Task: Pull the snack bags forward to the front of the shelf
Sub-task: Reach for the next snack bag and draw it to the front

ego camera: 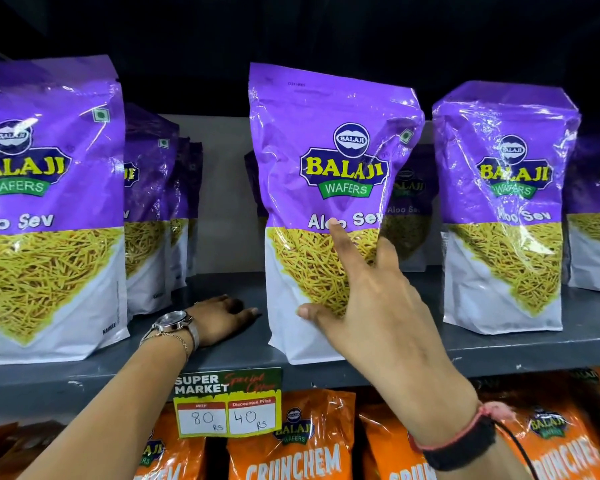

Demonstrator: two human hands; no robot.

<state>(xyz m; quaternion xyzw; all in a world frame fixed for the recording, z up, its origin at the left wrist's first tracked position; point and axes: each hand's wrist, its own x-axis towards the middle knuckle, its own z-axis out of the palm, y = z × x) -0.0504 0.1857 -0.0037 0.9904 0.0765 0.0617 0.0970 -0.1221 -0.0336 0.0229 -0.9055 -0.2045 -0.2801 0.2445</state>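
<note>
Standing at shelf [499, 351] front edge, middle bag [326, 168], right hand [368, 299] grip spread against it, left hand [222, 318] flat, empty

Left hand [222, 318] reaches in from lower left of the frame, palm down and flat, fingers loosely curled, watch on the wrist. Right hand [368, 306] comes up from lower right, fingers spread wide, index pointing up, thumb out left, bands around the wrist.

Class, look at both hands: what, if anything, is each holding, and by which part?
The right hand steadies the middle purple bag by its lower front. The left hand rests on the shelf, holding nothing.
</note>
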